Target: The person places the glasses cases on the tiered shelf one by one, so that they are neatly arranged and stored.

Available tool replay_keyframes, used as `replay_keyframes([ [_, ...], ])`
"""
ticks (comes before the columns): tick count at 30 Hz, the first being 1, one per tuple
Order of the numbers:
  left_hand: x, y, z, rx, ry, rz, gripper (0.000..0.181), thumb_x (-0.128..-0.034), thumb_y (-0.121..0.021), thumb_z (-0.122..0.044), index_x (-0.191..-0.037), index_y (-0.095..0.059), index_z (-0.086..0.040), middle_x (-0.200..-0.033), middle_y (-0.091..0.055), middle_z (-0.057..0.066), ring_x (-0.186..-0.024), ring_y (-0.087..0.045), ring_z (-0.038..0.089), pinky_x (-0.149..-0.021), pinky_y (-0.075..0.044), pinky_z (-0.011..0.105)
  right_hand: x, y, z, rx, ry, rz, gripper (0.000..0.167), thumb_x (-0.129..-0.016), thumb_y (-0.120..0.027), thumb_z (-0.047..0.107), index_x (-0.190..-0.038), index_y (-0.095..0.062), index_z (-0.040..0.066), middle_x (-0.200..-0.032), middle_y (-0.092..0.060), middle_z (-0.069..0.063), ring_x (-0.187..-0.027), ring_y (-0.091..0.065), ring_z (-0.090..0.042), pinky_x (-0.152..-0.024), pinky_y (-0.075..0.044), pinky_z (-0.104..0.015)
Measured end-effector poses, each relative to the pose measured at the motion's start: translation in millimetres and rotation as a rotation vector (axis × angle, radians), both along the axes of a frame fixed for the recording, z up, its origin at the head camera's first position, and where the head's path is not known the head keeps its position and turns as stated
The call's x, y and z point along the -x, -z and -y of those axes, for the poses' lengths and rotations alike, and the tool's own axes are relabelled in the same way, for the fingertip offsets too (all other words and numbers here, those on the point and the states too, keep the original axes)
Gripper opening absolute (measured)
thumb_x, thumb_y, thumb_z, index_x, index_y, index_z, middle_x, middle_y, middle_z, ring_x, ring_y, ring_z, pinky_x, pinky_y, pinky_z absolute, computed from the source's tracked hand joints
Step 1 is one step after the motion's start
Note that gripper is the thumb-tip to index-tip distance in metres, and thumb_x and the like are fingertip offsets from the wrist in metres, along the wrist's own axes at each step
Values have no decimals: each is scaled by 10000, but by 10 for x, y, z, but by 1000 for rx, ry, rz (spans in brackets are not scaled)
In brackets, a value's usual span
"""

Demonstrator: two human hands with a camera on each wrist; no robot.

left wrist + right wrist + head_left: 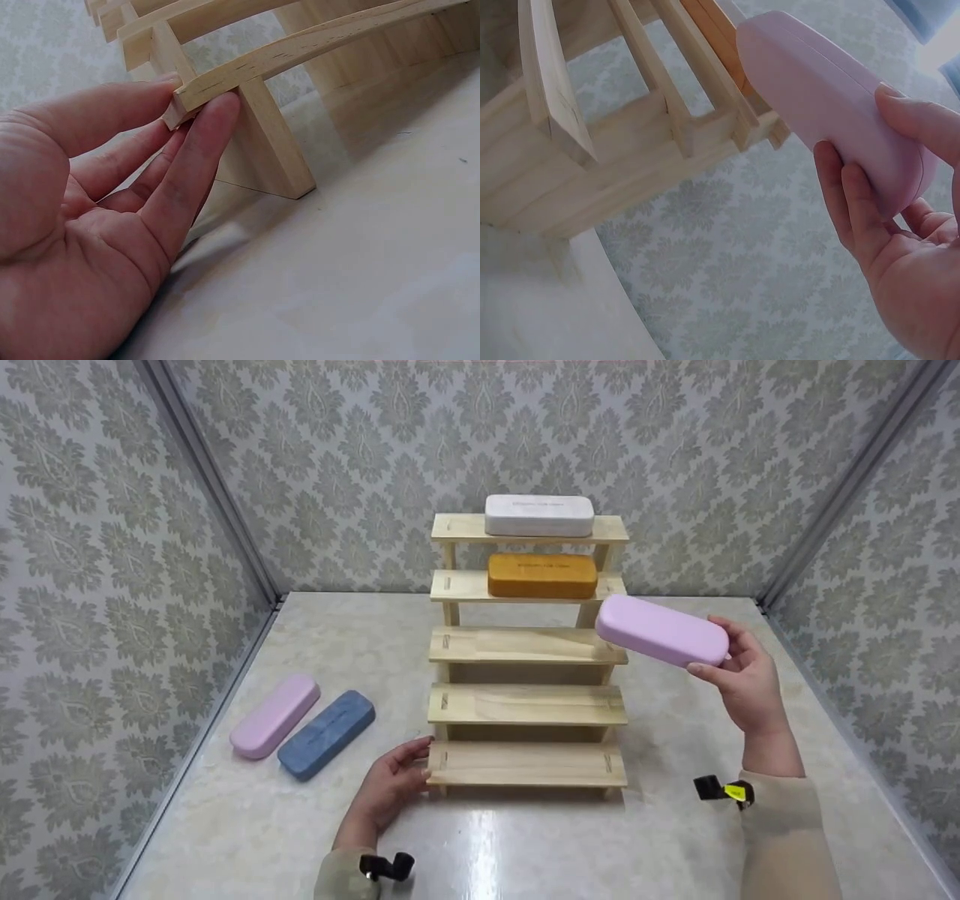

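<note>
My right hand (752,690) grips one end of a pink glasses case (664,631), holding it in the air beside the right end of the middle step. In the right wrist view, the thumb lies on one side of the pink case (825,97) and fingers on the other. A stepped wooden display rack (525,705) stands on the table. My left hand (386,787) pinches the left end of its lowest step; the left wrist view shows the thumb and fingers around that step's corner (217,84). A white case (538,516) sits on the top step, an orange case (542,576) on the one below.
On the table (225,825), left of the rack, a second pink case (275,716) and a blue case (327,735) lie slanted side by side. Patterned wall panels (360,450) close in the back and both sides.
</note>
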State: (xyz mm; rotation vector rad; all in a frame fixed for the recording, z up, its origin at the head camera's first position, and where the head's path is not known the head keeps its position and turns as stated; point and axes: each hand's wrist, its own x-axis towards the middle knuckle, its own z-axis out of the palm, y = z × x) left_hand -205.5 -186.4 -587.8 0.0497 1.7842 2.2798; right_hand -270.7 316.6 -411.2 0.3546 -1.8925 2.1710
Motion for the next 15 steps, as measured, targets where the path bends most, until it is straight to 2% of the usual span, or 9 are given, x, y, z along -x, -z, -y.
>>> replay_keyframes([
  [8,2,-1,-6,22,-4,2,662,-917,-681,9,-1524,-420,46,-1342,-591,100,-1143,-661,163,-923,-595,331,145,-21,277,-66,-65,25,725,-816,-712,-196,-1466,-433,-36,-1307,-580,-6,-1114,-634,-114,-865,-601,-219],
  [15,-3,-9,-4,7,0,6,666,-912,-680,16,-1525,-421,40,-1333,-594,80,-1127,-665,168,-902,-604,354,268,-42,530,-110,-122,61,757,-806,-743,-163,-1481,-432,-21,-1328,-574,14,-1142,-626,-113,-880,-597,-219],
])
